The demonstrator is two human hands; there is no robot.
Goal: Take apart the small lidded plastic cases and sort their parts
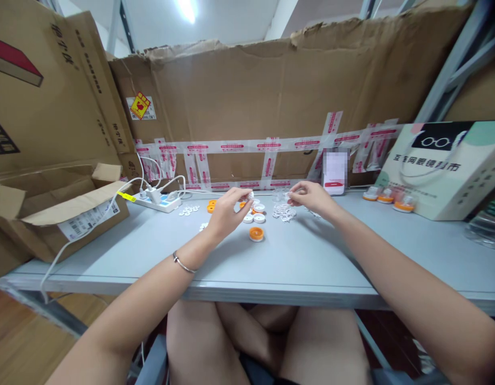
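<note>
My left hand [227, 211] is raised over the table, thumb and index finger pinched on a small white plastic part [250, 195]. My right hand [307, 197] has its fingertips closed at a small whitish piece, too small to make out, above a pile of small white plastic parts [285, 212]. Between the hands sit several white round caps [259, 218], with orange ones partly hidden behind my left hand. Nearer to me, an orange ring-shaped cap with a white base [256, 233] stands alone. Small white discs [189, 210] and orange rings [211, 206] lie left of my left hand.
A power strip [159, 201] with white cables and an open cardboard box [71, 214] stand at left. A phone [334, 171] leans on the cardboard wall [231, 96] behind. Several orange-and-white assembled pieces [403, 203] and a paper bag [443, 166] are at right.
</note>
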